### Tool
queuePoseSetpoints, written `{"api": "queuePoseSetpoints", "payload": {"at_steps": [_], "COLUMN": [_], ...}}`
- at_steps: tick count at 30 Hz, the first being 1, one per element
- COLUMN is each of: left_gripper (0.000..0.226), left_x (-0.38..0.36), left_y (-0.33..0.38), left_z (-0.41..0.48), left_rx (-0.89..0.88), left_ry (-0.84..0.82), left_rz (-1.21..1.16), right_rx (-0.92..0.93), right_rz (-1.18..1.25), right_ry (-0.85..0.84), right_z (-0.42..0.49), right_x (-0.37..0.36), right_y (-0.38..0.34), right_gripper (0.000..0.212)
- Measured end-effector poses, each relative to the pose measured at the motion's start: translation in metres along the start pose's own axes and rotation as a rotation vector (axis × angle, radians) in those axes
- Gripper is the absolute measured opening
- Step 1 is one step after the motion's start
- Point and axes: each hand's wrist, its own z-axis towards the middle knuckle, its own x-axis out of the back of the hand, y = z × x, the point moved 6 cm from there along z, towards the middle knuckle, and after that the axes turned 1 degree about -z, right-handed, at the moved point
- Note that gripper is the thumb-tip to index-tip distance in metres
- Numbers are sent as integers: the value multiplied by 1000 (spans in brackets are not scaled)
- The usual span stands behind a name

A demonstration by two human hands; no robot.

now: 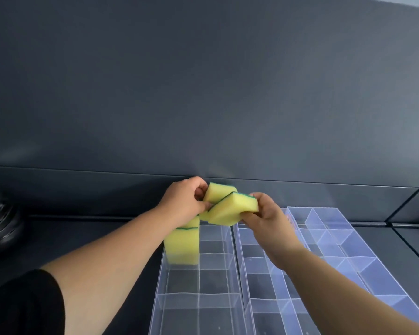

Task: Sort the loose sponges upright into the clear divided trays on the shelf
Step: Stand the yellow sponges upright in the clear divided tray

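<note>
Grips sponge [217, 192] in left hand [184, 201], pinches second sponge [228, 210] in right hand [266, 213], touching, centre frame, just above left tray [213, 281]; below, upright sponges [183, 245] in its far-left compartment.

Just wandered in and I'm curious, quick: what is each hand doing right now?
Left hand: closed, fingers gripping the rear yellow sponge.
Right hand: closed, fingers pinching the front yellow sponge.

Free compartments [213, 281] beside upright sponges [183, 245]
</note>
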Motion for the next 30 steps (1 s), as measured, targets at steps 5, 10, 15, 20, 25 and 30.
{"api": "queuePoseSetpoints", "payload": {"at_steps": [5, 10, 15, 20, 25, 30], "left_gripper": [29, 35, 21, 14, 15, 24], "left_x": [0, 3, 1, -1, -4, -10], "left_y": [-3, -6, -7, -11, -15, -2], "left_z": [-6, -7, -7, -2, 1, 2], "left_rx": [-33, -44, -62, -27, 23, -14], "left_ry": [13, 9, 3, -16, -26, -55], "left_rz": [-42, -26, 95, 76, 55, 216], "right_rx": [59, 51, 41, 133, 140, 133], "right_rz": [-73, 29, -71, -251, -277, -279], "right_ry": [93, 138, 131, 154, 141, 145], "right_z": [0, 0, 2, 5, 7, 8], "right_x": [-4, -10, -19, -13, -12, -11], "right_y": [-3, -2, 5, -10, -8, 1], "right_gripper": [23, 26, 25, 31, 29, 26]}}
